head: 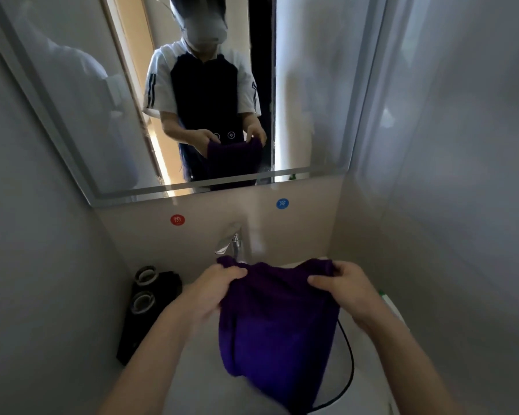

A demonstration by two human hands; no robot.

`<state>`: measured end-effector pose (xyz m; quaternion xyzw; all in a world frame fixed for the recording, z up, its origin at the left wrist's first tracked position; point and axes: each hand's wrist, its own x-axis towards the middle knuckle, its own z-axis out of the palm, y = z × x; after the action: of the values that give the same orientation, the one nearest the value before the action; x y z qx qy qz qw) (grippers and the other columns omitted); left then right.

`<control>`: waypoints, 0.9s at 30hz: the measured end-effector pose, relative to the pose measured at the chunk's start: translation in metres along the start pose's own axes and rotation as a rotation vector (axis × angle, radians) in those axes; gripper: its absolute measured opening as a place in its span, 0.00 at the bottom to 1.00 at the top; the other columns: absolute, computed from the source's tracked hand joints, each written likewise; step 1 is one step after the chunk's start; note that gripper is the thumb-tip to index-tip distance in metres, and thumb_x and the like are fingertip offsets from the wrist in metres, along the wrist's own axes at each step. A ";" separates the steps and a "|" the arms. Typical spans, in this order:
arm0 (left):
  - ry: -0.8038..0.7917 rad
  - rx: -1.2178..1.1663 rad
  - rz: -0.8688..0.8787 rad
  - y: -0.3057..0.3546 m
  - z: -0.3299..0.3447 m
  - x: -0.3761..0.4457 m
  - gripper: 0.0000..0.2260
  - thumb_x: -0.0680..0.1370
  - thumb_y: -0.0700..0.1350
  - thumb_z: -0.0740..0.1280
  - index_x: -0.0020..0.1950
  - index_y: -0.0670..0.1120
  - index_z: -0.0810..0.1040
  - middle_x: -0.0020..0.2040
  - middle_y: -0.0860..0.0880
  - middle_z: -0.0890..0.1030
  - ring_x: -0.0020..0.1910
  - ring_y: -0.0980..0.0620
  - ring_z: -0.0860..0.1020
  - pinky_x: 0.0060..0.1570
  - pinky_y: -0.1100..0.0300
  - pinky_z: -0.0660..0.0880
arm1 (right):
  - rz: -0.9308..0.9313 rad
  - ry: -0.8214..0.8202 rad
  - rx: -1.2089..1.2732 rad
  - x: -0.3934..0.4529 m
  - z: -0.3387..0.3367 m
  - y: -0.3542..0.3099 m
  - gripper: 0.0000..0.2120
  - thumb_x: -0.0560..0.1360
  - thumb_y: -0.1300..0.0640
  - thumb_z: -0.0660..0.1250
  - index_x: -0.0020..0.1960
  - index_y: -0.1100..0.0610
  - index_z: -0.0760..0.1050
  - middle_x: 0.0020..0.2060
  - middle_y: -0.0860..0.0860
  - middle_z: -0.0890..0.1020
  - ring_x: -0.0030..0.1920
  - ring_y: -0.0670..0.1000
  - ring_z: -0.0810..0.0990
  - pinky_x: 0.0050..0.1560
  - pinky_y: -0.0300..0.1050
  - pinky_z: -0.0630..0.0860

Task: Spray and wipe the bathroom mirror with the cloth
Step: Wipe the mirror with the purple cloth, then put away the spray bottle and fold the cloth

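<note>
Glass fills the upper half of the view: the bathroom mirror [192, 94] hangs tilted in the wide lens, its frosted border running along the lower edge just above a pale backsplash. It reflects the person standing in a doorway with the cloth lifted in front of them, and faint hazy patches show on its right part, though whether that is spray or glare cannot be told.

Below it sits the white sink [192, 348], with a chrome faucet [229, 242] rising at its back. The purple cloth [276, 322] hangs over the basin, held up by its top edge so that it drapes free and can be spread or folded, likely to give a flat wiping face. The left hand [219, 287] pinches the upper left corner, and the right hand [342, 284] grips the upper right corner, fingers curled over the hem.

On the ledge to the left lies a black case [150, 313] bearing two round rings. A red sticker [177, 219] and a blue sticker [282, 203] mark the backsplash. No spray bottle can be clearly made out; a white and green shape at the right edge is too hidden to name.
</note>
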<state>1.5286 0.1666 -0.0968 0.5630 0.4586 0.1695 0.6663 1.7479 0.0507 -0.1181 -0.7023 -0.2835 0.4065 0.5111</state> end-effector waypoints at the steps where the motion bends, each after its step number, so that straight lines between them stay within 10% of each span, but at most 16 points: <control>1: 0.009 0.225 0.036 0.004 0.001 0.015 0.14 0.83 0.42 0.65 0.38 0.42 0.77 0.37 0.46 0.79 0.34 0.50 0.77 0.37 0.58 0.71 | -0.020 0.036 -0.064 0.008 -0.005 -0.002 0.09 0.74 0.66 0.75 0.54 0.61 0.83 0.47 0.57 0.88 0.47 0.56 0.87 0.52 0.54 0.84; 5: 0.004 0.777 0.201 0.027 0.016 0.064 0.19 0.82 0.47 0.68 0.33 0.43 0.69 0.33 0.47 0.72 0.30 0.53 0.68 0.37 0.57 0.67 | -0.137 0.167 -0.219 0.032 -0.015 -0.018 0.08 0.74 0.63 0.74 0.51 0.57 0.80 0.46 0.53 0.85 0.48 0.56 0.84 0.53 0.57 0.83; 9: 0.160 0.838 0.423 0.039 0.042 0.097 0.08 0.81 0.45 0.65 0.45 0.44 0.80 0.40 0.47 0.83 0.39 0.46 0.81 0.40 0.50 0.79 | -0.212 0.209 -0.230 0.052 -0.016 -0.018 0.07 0.76 0.63 0.70 0.52 0.54 0.77 0.46 0.50 0.83 0.48 0.51 0.82 0.48 0.46 0.80; 14: -0.002 1.196 0.246 -0.003 0.071 0.119 0.11 0.80 0.43 0.62 0.61 0.47 0.76 0.58 0.48 0.83 0.58 0.42 0.81 0.56 0.50 0.76 | -0.115 -0.059 -0.491 0.067 -0.004 0.036 0.03 0.76 0.64 0.67 0.49 0.61 0.77 0.42 0.55 0.82 0.43 0.55 0.79 0.39 0.44 0.70; 17: -0.123 1.207 0.143 -0.038 0.080 0.123 0.15 0.82 0.44 0.62 0.69 0.44 0.72 0.66 0.48 0.79 0.60 0.47 0.78 0.54 0.58 0.71 | -0.007 -0.220 -0.621 0.074 -0.002 0.092 0.07 0.72 0.62 0.64 0.38 0.55 0.68 0.34 0.51 0.76 0.37 0.54 0.76 0.35 0.51 0.70; 22: -0.192 1.107 0.102 -0.102 0.093 0.126 0.12 0.80 0.47 0.63 0.64 0.51 0.73 0.52 0.52 0.76 0.50 0.52 0.78 0.49 0.58 0.77 | 0.093 -0.122 -0.544 0.050 -0.017 0.120 0.11 0.77 0.61 0.64 0.39 0.55 0.66 0.35 0.46 0.71 0.36 0.44 0.69 0.35 0.35 0.65; 27: -0.320 1.084 0.170 -0.122 0.141 0.134 0.25 0.82 0.49 0.63 0.79 0.51 0.63 0.70 0.49 0.71 0.63 0.48 0.76 0.60 0.56 0.75 | 0.072 -0.023 -0.534 0.038 -0.042 0.111 0.08 0.79 0.58 0.65 0.54 0.62 0.79 0.49 0.52 0.84 0.51 0.51 0.82 0.53 0.42 0.77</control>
<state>1.6761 0.1442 -0.2708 0.8780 0.3265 -0.1244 0.3273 1.8020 0.0260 -0.2274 -0.8172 -0.3613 0.3433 0.2894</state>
